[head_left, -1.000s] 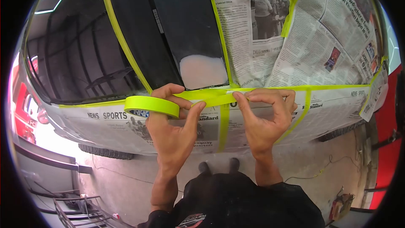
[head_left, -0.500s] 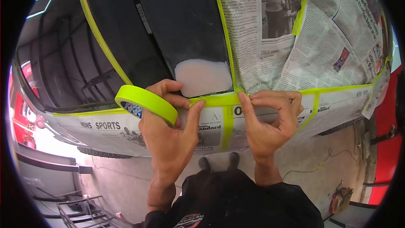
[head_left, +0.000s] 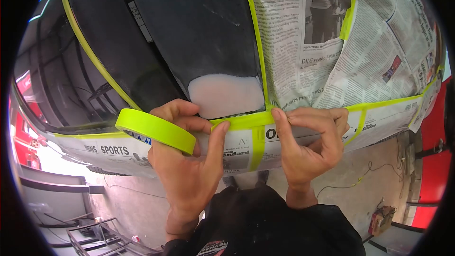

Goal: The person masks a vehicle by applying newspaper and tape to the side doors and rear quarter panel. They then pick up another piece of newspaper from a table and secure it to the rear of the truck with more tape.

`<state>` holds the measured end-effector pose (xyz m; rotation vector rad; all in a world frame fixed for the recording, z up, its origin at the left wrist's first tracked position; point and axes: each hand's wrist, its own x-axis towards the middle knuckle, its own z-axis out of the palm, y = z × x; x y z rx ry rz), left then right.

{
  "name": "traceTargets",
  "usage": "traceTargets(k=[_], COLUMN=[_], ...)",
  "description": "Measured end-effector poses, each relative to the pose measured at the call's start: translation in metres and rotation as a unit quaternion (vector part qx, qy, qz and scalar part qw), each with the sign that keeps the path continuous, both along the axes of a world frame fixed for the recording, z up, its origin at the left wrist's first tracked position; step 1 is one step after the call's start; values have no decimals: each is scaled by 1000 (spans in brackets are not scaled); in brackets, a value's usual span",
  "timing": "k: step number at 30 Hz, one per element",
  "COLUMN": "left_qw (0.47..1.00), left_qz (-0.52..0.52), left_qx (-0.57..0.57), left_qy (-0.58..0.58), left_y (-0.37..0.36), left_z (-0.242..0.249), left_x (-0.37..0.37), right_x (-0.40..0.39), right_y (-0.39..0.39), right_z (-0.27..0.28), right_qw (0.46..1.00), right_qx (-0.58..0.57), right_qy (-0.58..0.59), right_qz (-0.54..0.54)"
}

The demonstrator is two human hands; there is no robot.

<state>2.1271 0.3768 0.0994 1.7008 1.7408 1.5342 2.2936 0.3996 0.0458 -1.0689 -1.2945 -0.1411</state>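
Left fingers (head_left: 217, 142) pinch neon-yellow tape (head_left: 244, 122), its roll (head_left: 159, 130) blue-and-white inside, while right fingers (head_left: 283, 123) apparently grip the tape.

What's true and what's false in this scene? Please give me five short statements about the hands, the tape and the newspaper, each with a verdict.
1. The roll of tape is at the left hand. True.
2. The right hand hangs well away from the tape. False: it appears to pinch the strip of tape.
3. A pale patch shows on the dark panel. True.
4. The roll is deep red outside. False: it is bright yellow-green.
5. Newspaper completely hides the dark panel. False: the panel shows bare, with newspaper to its right and below it.
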Motion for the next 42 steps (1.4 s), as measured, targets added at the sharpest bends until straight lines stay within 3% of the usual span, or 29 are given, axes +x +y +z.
traceTargets(k=[12,21,24,36,42], left_qw=[999,990,997,990,992], left_qz=[18,6,15,23,59], left_qx=[-11,49,23,55,15], left_qy=[28,129,73,125,114], left_y=[0,2,0,3,-1], left_z=[0,-7,-1,4,13], left_x=[2,-2,5,4,1], right_x=[0,-2,-2,1,1], right_y=[0,1,2,1,-1], right_z=[2,3,3,8,5], right_qw=[1000,1000,1000,999,999], right_qx=[-17,-23,-22,-36,-26], right_qy=[-8,0,0,16,20], right_qz=[2,-5,-6,-22,-33])
